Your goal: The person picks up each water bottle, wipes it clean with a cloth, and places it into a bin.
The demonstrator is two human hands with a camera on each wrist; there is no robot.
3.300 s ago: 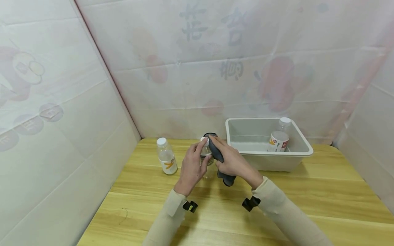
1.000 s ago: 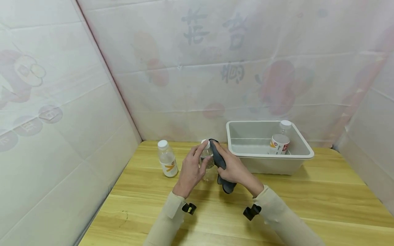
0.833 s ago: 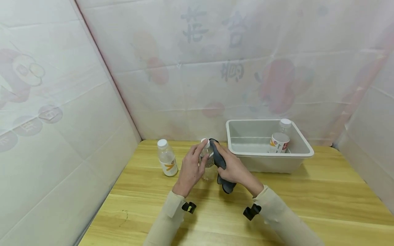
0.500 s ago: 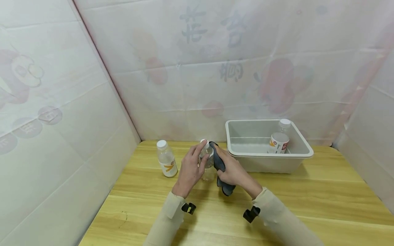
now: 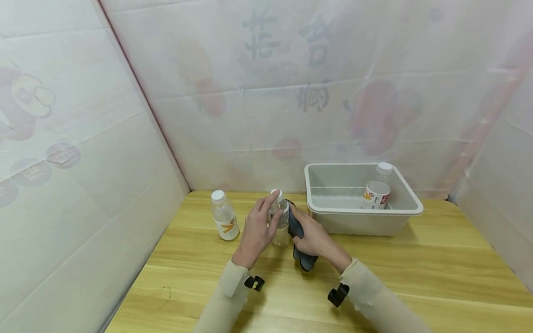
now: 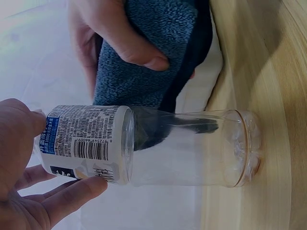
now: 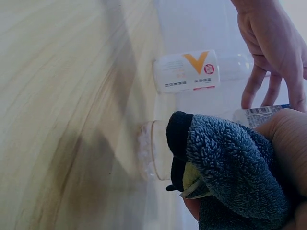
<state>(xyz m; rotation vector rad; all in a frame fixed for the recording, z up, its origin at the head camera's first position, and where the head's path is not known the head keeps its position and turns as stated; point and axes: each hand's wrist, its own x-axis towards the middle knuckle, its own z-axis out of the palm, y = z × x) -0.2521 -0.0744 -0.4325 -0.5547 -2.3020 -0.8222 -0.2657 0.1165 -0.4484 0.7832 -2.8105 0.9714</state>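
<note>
A clear plastic bottle (image 6: 168, 163) with a white cap and a printed label stands upright on the wooden table. My left hand (image 5: 258, 226) grips its upper part, fingers and thumb round the label, the index finger up by the cap. In my right hand (image 5: 312, 236) is a folded dark grey-blue towel (image 7: 230, 167) with black edging, held against the bottle's right side. The left wrist view shows the towel (image 6: 148, 57) right at the label, its lower end hanging behind the clear bottle wall. My right fingers are partly hidden by the towel.
To the left stands a second capped bottle (image 5: 225, 217) with an orange mark on its label. A light grey bin (image 5: 362, 222) sits at the back right, with another bottle (image 5: 376, 192) inside. White printed sheeting (image 5: 258, 129) walls in the table's back and sides.
My right hand has slid down the bottle's side with the towel, from near the cap to the middle. The left hand keeps its grip, and the bottle stays in place.
</note>
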